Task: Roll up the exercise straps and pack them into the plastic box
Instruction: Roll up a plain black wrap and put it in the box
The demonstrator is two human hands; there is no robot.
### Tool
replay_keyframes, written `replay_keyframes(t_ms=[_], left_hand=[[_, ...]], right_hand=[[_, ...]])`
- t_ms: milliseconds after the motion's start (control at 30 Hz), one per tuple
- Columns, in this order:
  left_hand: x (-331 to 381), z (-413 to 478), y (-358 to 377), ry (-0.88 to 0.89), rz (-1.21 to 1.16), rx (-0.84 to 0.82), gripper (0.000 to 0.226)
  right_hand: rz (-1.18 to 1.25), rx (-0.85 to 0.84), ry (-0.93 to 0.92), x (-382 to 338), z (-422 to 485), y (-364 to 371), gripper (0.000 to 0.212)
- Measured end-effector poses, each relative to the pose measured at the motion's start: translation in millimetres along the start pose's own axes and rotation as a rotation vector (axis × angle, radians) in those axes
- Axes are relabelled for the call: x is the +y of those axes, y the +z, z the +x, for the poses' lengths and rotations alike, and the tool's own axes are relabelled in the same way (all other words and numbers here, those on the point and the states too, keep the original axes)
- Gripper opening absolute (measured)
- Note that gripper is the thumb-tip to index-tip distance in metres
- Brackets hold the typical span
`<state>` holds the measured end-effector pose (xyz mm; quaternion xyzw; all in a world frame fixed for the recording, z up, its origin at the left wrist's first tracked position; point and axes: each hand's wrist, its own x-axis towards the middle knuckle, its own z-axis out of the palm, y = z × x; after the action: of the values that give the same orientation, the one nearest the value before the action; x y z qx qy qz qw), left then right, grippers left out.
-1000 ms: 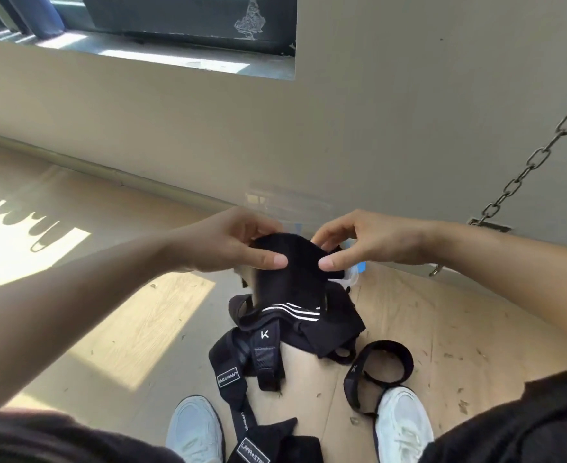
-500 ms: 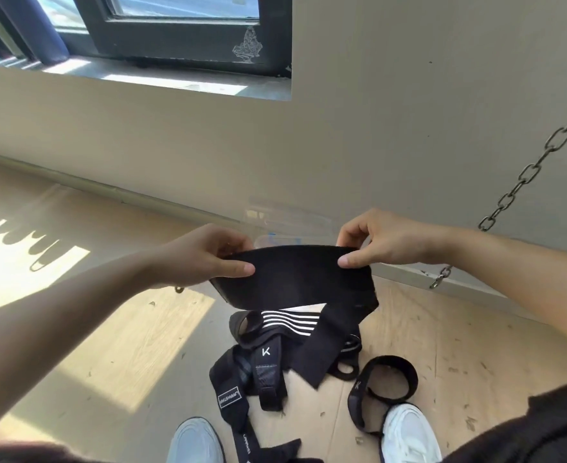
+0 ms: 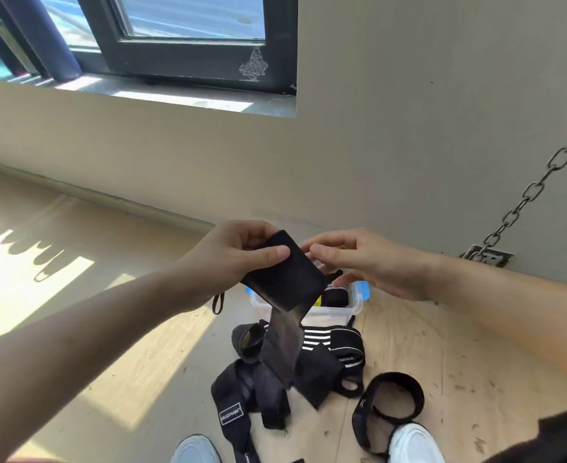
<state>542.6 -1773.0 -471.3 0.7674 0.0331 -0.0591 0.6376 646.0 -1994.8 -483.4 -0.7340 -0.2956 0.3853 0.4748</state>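
Note:
My left hand [image 3: 238, 259] pinches the folded top end of a black exercise strap [image 3: 284, 279], thumb on its front face. The rest of this strap hangs down to the floor. My right hand [image 3: 359, 262] hovers just right of the fold, fingers loosely bent, holding nothing that I can see. Below them stands the clear plastic box [image 3: 339, 310] with blue clips, a rolled black strap inside it. A heap of black straps [image 3: 275, 379], some with white stripes, lies on the floor in front of the box.
A looped black strap [image 3: 389, 409] lies beside my right white shoe [image 3: 412, 444]; my left shoe [image 3: 195, 451] is at the bottom edge. A metal chain [image 3: 522, 202] runs down to a wall plate at right. The wall stands just behind the box.
The strap was stretched flat between both hands; now it is folded into my left hand alone, my right hand has let go, and the tail hangs down.

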Motion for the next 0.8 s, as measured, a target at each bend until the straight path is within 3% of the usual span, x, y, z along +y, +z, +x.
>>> replay_keyframes(t_ms=[133, 233, 367, 467, 667, 800], left_hand=[[4.4, 0.1, 2.8, -0.001, -0.096, 0.036, 0.021], [7.3, -0.1, 1.5, 0.037, -0.033, 0.044, 0.028], [3.7, -3.0, -1.0, 0.102, 0.255, 0.118, 0.024], [1.3, -1.6, 2.3, 0.172, 0.394, 0.175, 0.014], [17.1, 3.4, 5.5, 0.195, 0.269, 0.325, 0.006], [36.6, 6.4, 3.6, 0.182, 0.127, 0.451, 0.006]], right_hand=[[0.047, 0.18, -0.144, -7.6, 0.6, 16.2, 0.037], [0.067, 0.346, -0.159, -8.7, 4.5, 16.5, 0.027], [0.111, 0.352, -0.117, -9.4, 3.6, 6.2, 0.015], [0.068, 0.325, -0.086, -9.9, 3.7, 2.5, 0.018], [0.067, 0.256, -0.149, -25.2, 0.0, -5.4, 0.039], [0.026, 0.348, -0.294, -39.3, -0.2, -3.8, 0.026]])
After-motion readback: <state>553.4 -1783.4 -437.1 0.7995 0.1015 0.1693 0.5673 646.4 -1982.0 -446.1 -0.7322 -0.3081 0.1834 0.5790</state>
